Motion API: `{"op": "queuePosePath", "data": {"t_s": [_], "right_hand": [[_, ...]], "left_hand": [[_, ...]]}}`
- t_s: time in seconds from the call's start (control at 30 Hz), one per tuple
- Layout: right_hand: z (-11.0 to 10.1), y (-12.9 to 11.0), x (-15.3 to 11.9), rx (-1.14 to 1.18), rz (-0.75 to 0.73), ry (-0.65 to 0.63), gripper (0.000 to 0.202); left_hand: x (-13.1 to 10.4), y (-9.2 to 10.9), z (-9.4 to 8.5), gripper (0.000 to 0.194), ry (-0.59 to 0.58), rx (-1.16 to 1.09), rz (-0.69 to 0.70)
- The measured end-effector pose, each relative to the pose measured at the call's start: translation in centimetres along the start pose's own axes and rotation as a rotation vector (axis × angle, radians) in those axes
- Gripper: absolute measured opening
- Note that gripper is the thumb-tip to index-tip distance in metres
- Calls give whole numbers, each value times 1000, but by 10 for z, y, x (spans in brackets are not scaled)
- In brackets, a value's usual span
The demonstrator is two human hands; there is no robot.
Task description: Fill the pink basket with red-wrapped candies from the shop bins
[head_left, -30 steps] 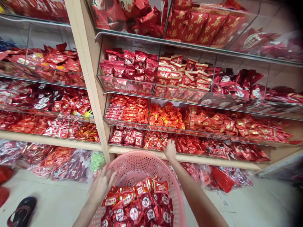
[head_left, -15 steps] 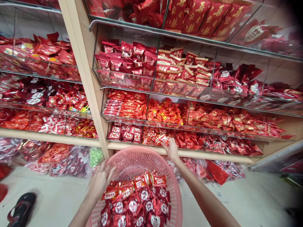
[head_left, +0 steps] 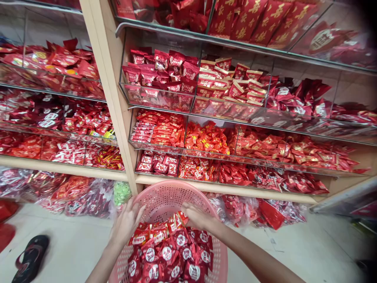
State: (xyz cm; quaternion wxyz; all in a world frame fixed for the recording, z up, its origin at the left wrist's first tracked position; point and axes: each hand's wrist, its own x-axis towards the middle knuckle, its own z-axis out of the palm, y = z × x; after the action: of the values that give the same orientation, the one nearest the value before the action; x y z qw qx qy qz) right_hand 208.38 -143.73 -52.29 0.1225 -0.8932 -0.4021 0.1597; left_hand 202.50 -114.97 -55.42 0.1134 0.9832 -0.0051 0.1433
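A pink perforated plastic basket (head_left: 216,208) stands in front of me, holding several red wrapped candies with white round labels (head_left: 166,253) and some red-and-gold ones. My left hand (head_left: 126,222) rests at the basket's left rim with its fingers stretched and apart, holding nothing. Inside the basket, on the upper right of the heap, is my right hand (head_left: 196,217). Its fingers close on a small red candy packet (head_left: 183,217), partly covered by the hand.
Wooden shelves with clear compartments hold candies (head_left: 206,137) in several rows ahead. Below the lowest shelf lie plastic bags of candy (head_left: 88,196). A dark flip-flop (head_left: 32,257) is on the tiled floor at left, near red objects (head_left: 6,224).
My right hand has moved from the lowest shelf compartment, down and left into the basket, with a small candy packet. My left hand has stayed at the rim.
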Motion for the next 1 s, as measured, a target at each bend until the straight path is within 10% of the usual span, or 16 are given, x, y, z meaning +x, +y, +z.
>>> {"op": "queuePosePath", "data": {"t_s": [1.0], "right_hand": [[0,-1,4,84,35,0,49]], "left_hand": [[0,-2,3,39,15,-13,-8]]}}
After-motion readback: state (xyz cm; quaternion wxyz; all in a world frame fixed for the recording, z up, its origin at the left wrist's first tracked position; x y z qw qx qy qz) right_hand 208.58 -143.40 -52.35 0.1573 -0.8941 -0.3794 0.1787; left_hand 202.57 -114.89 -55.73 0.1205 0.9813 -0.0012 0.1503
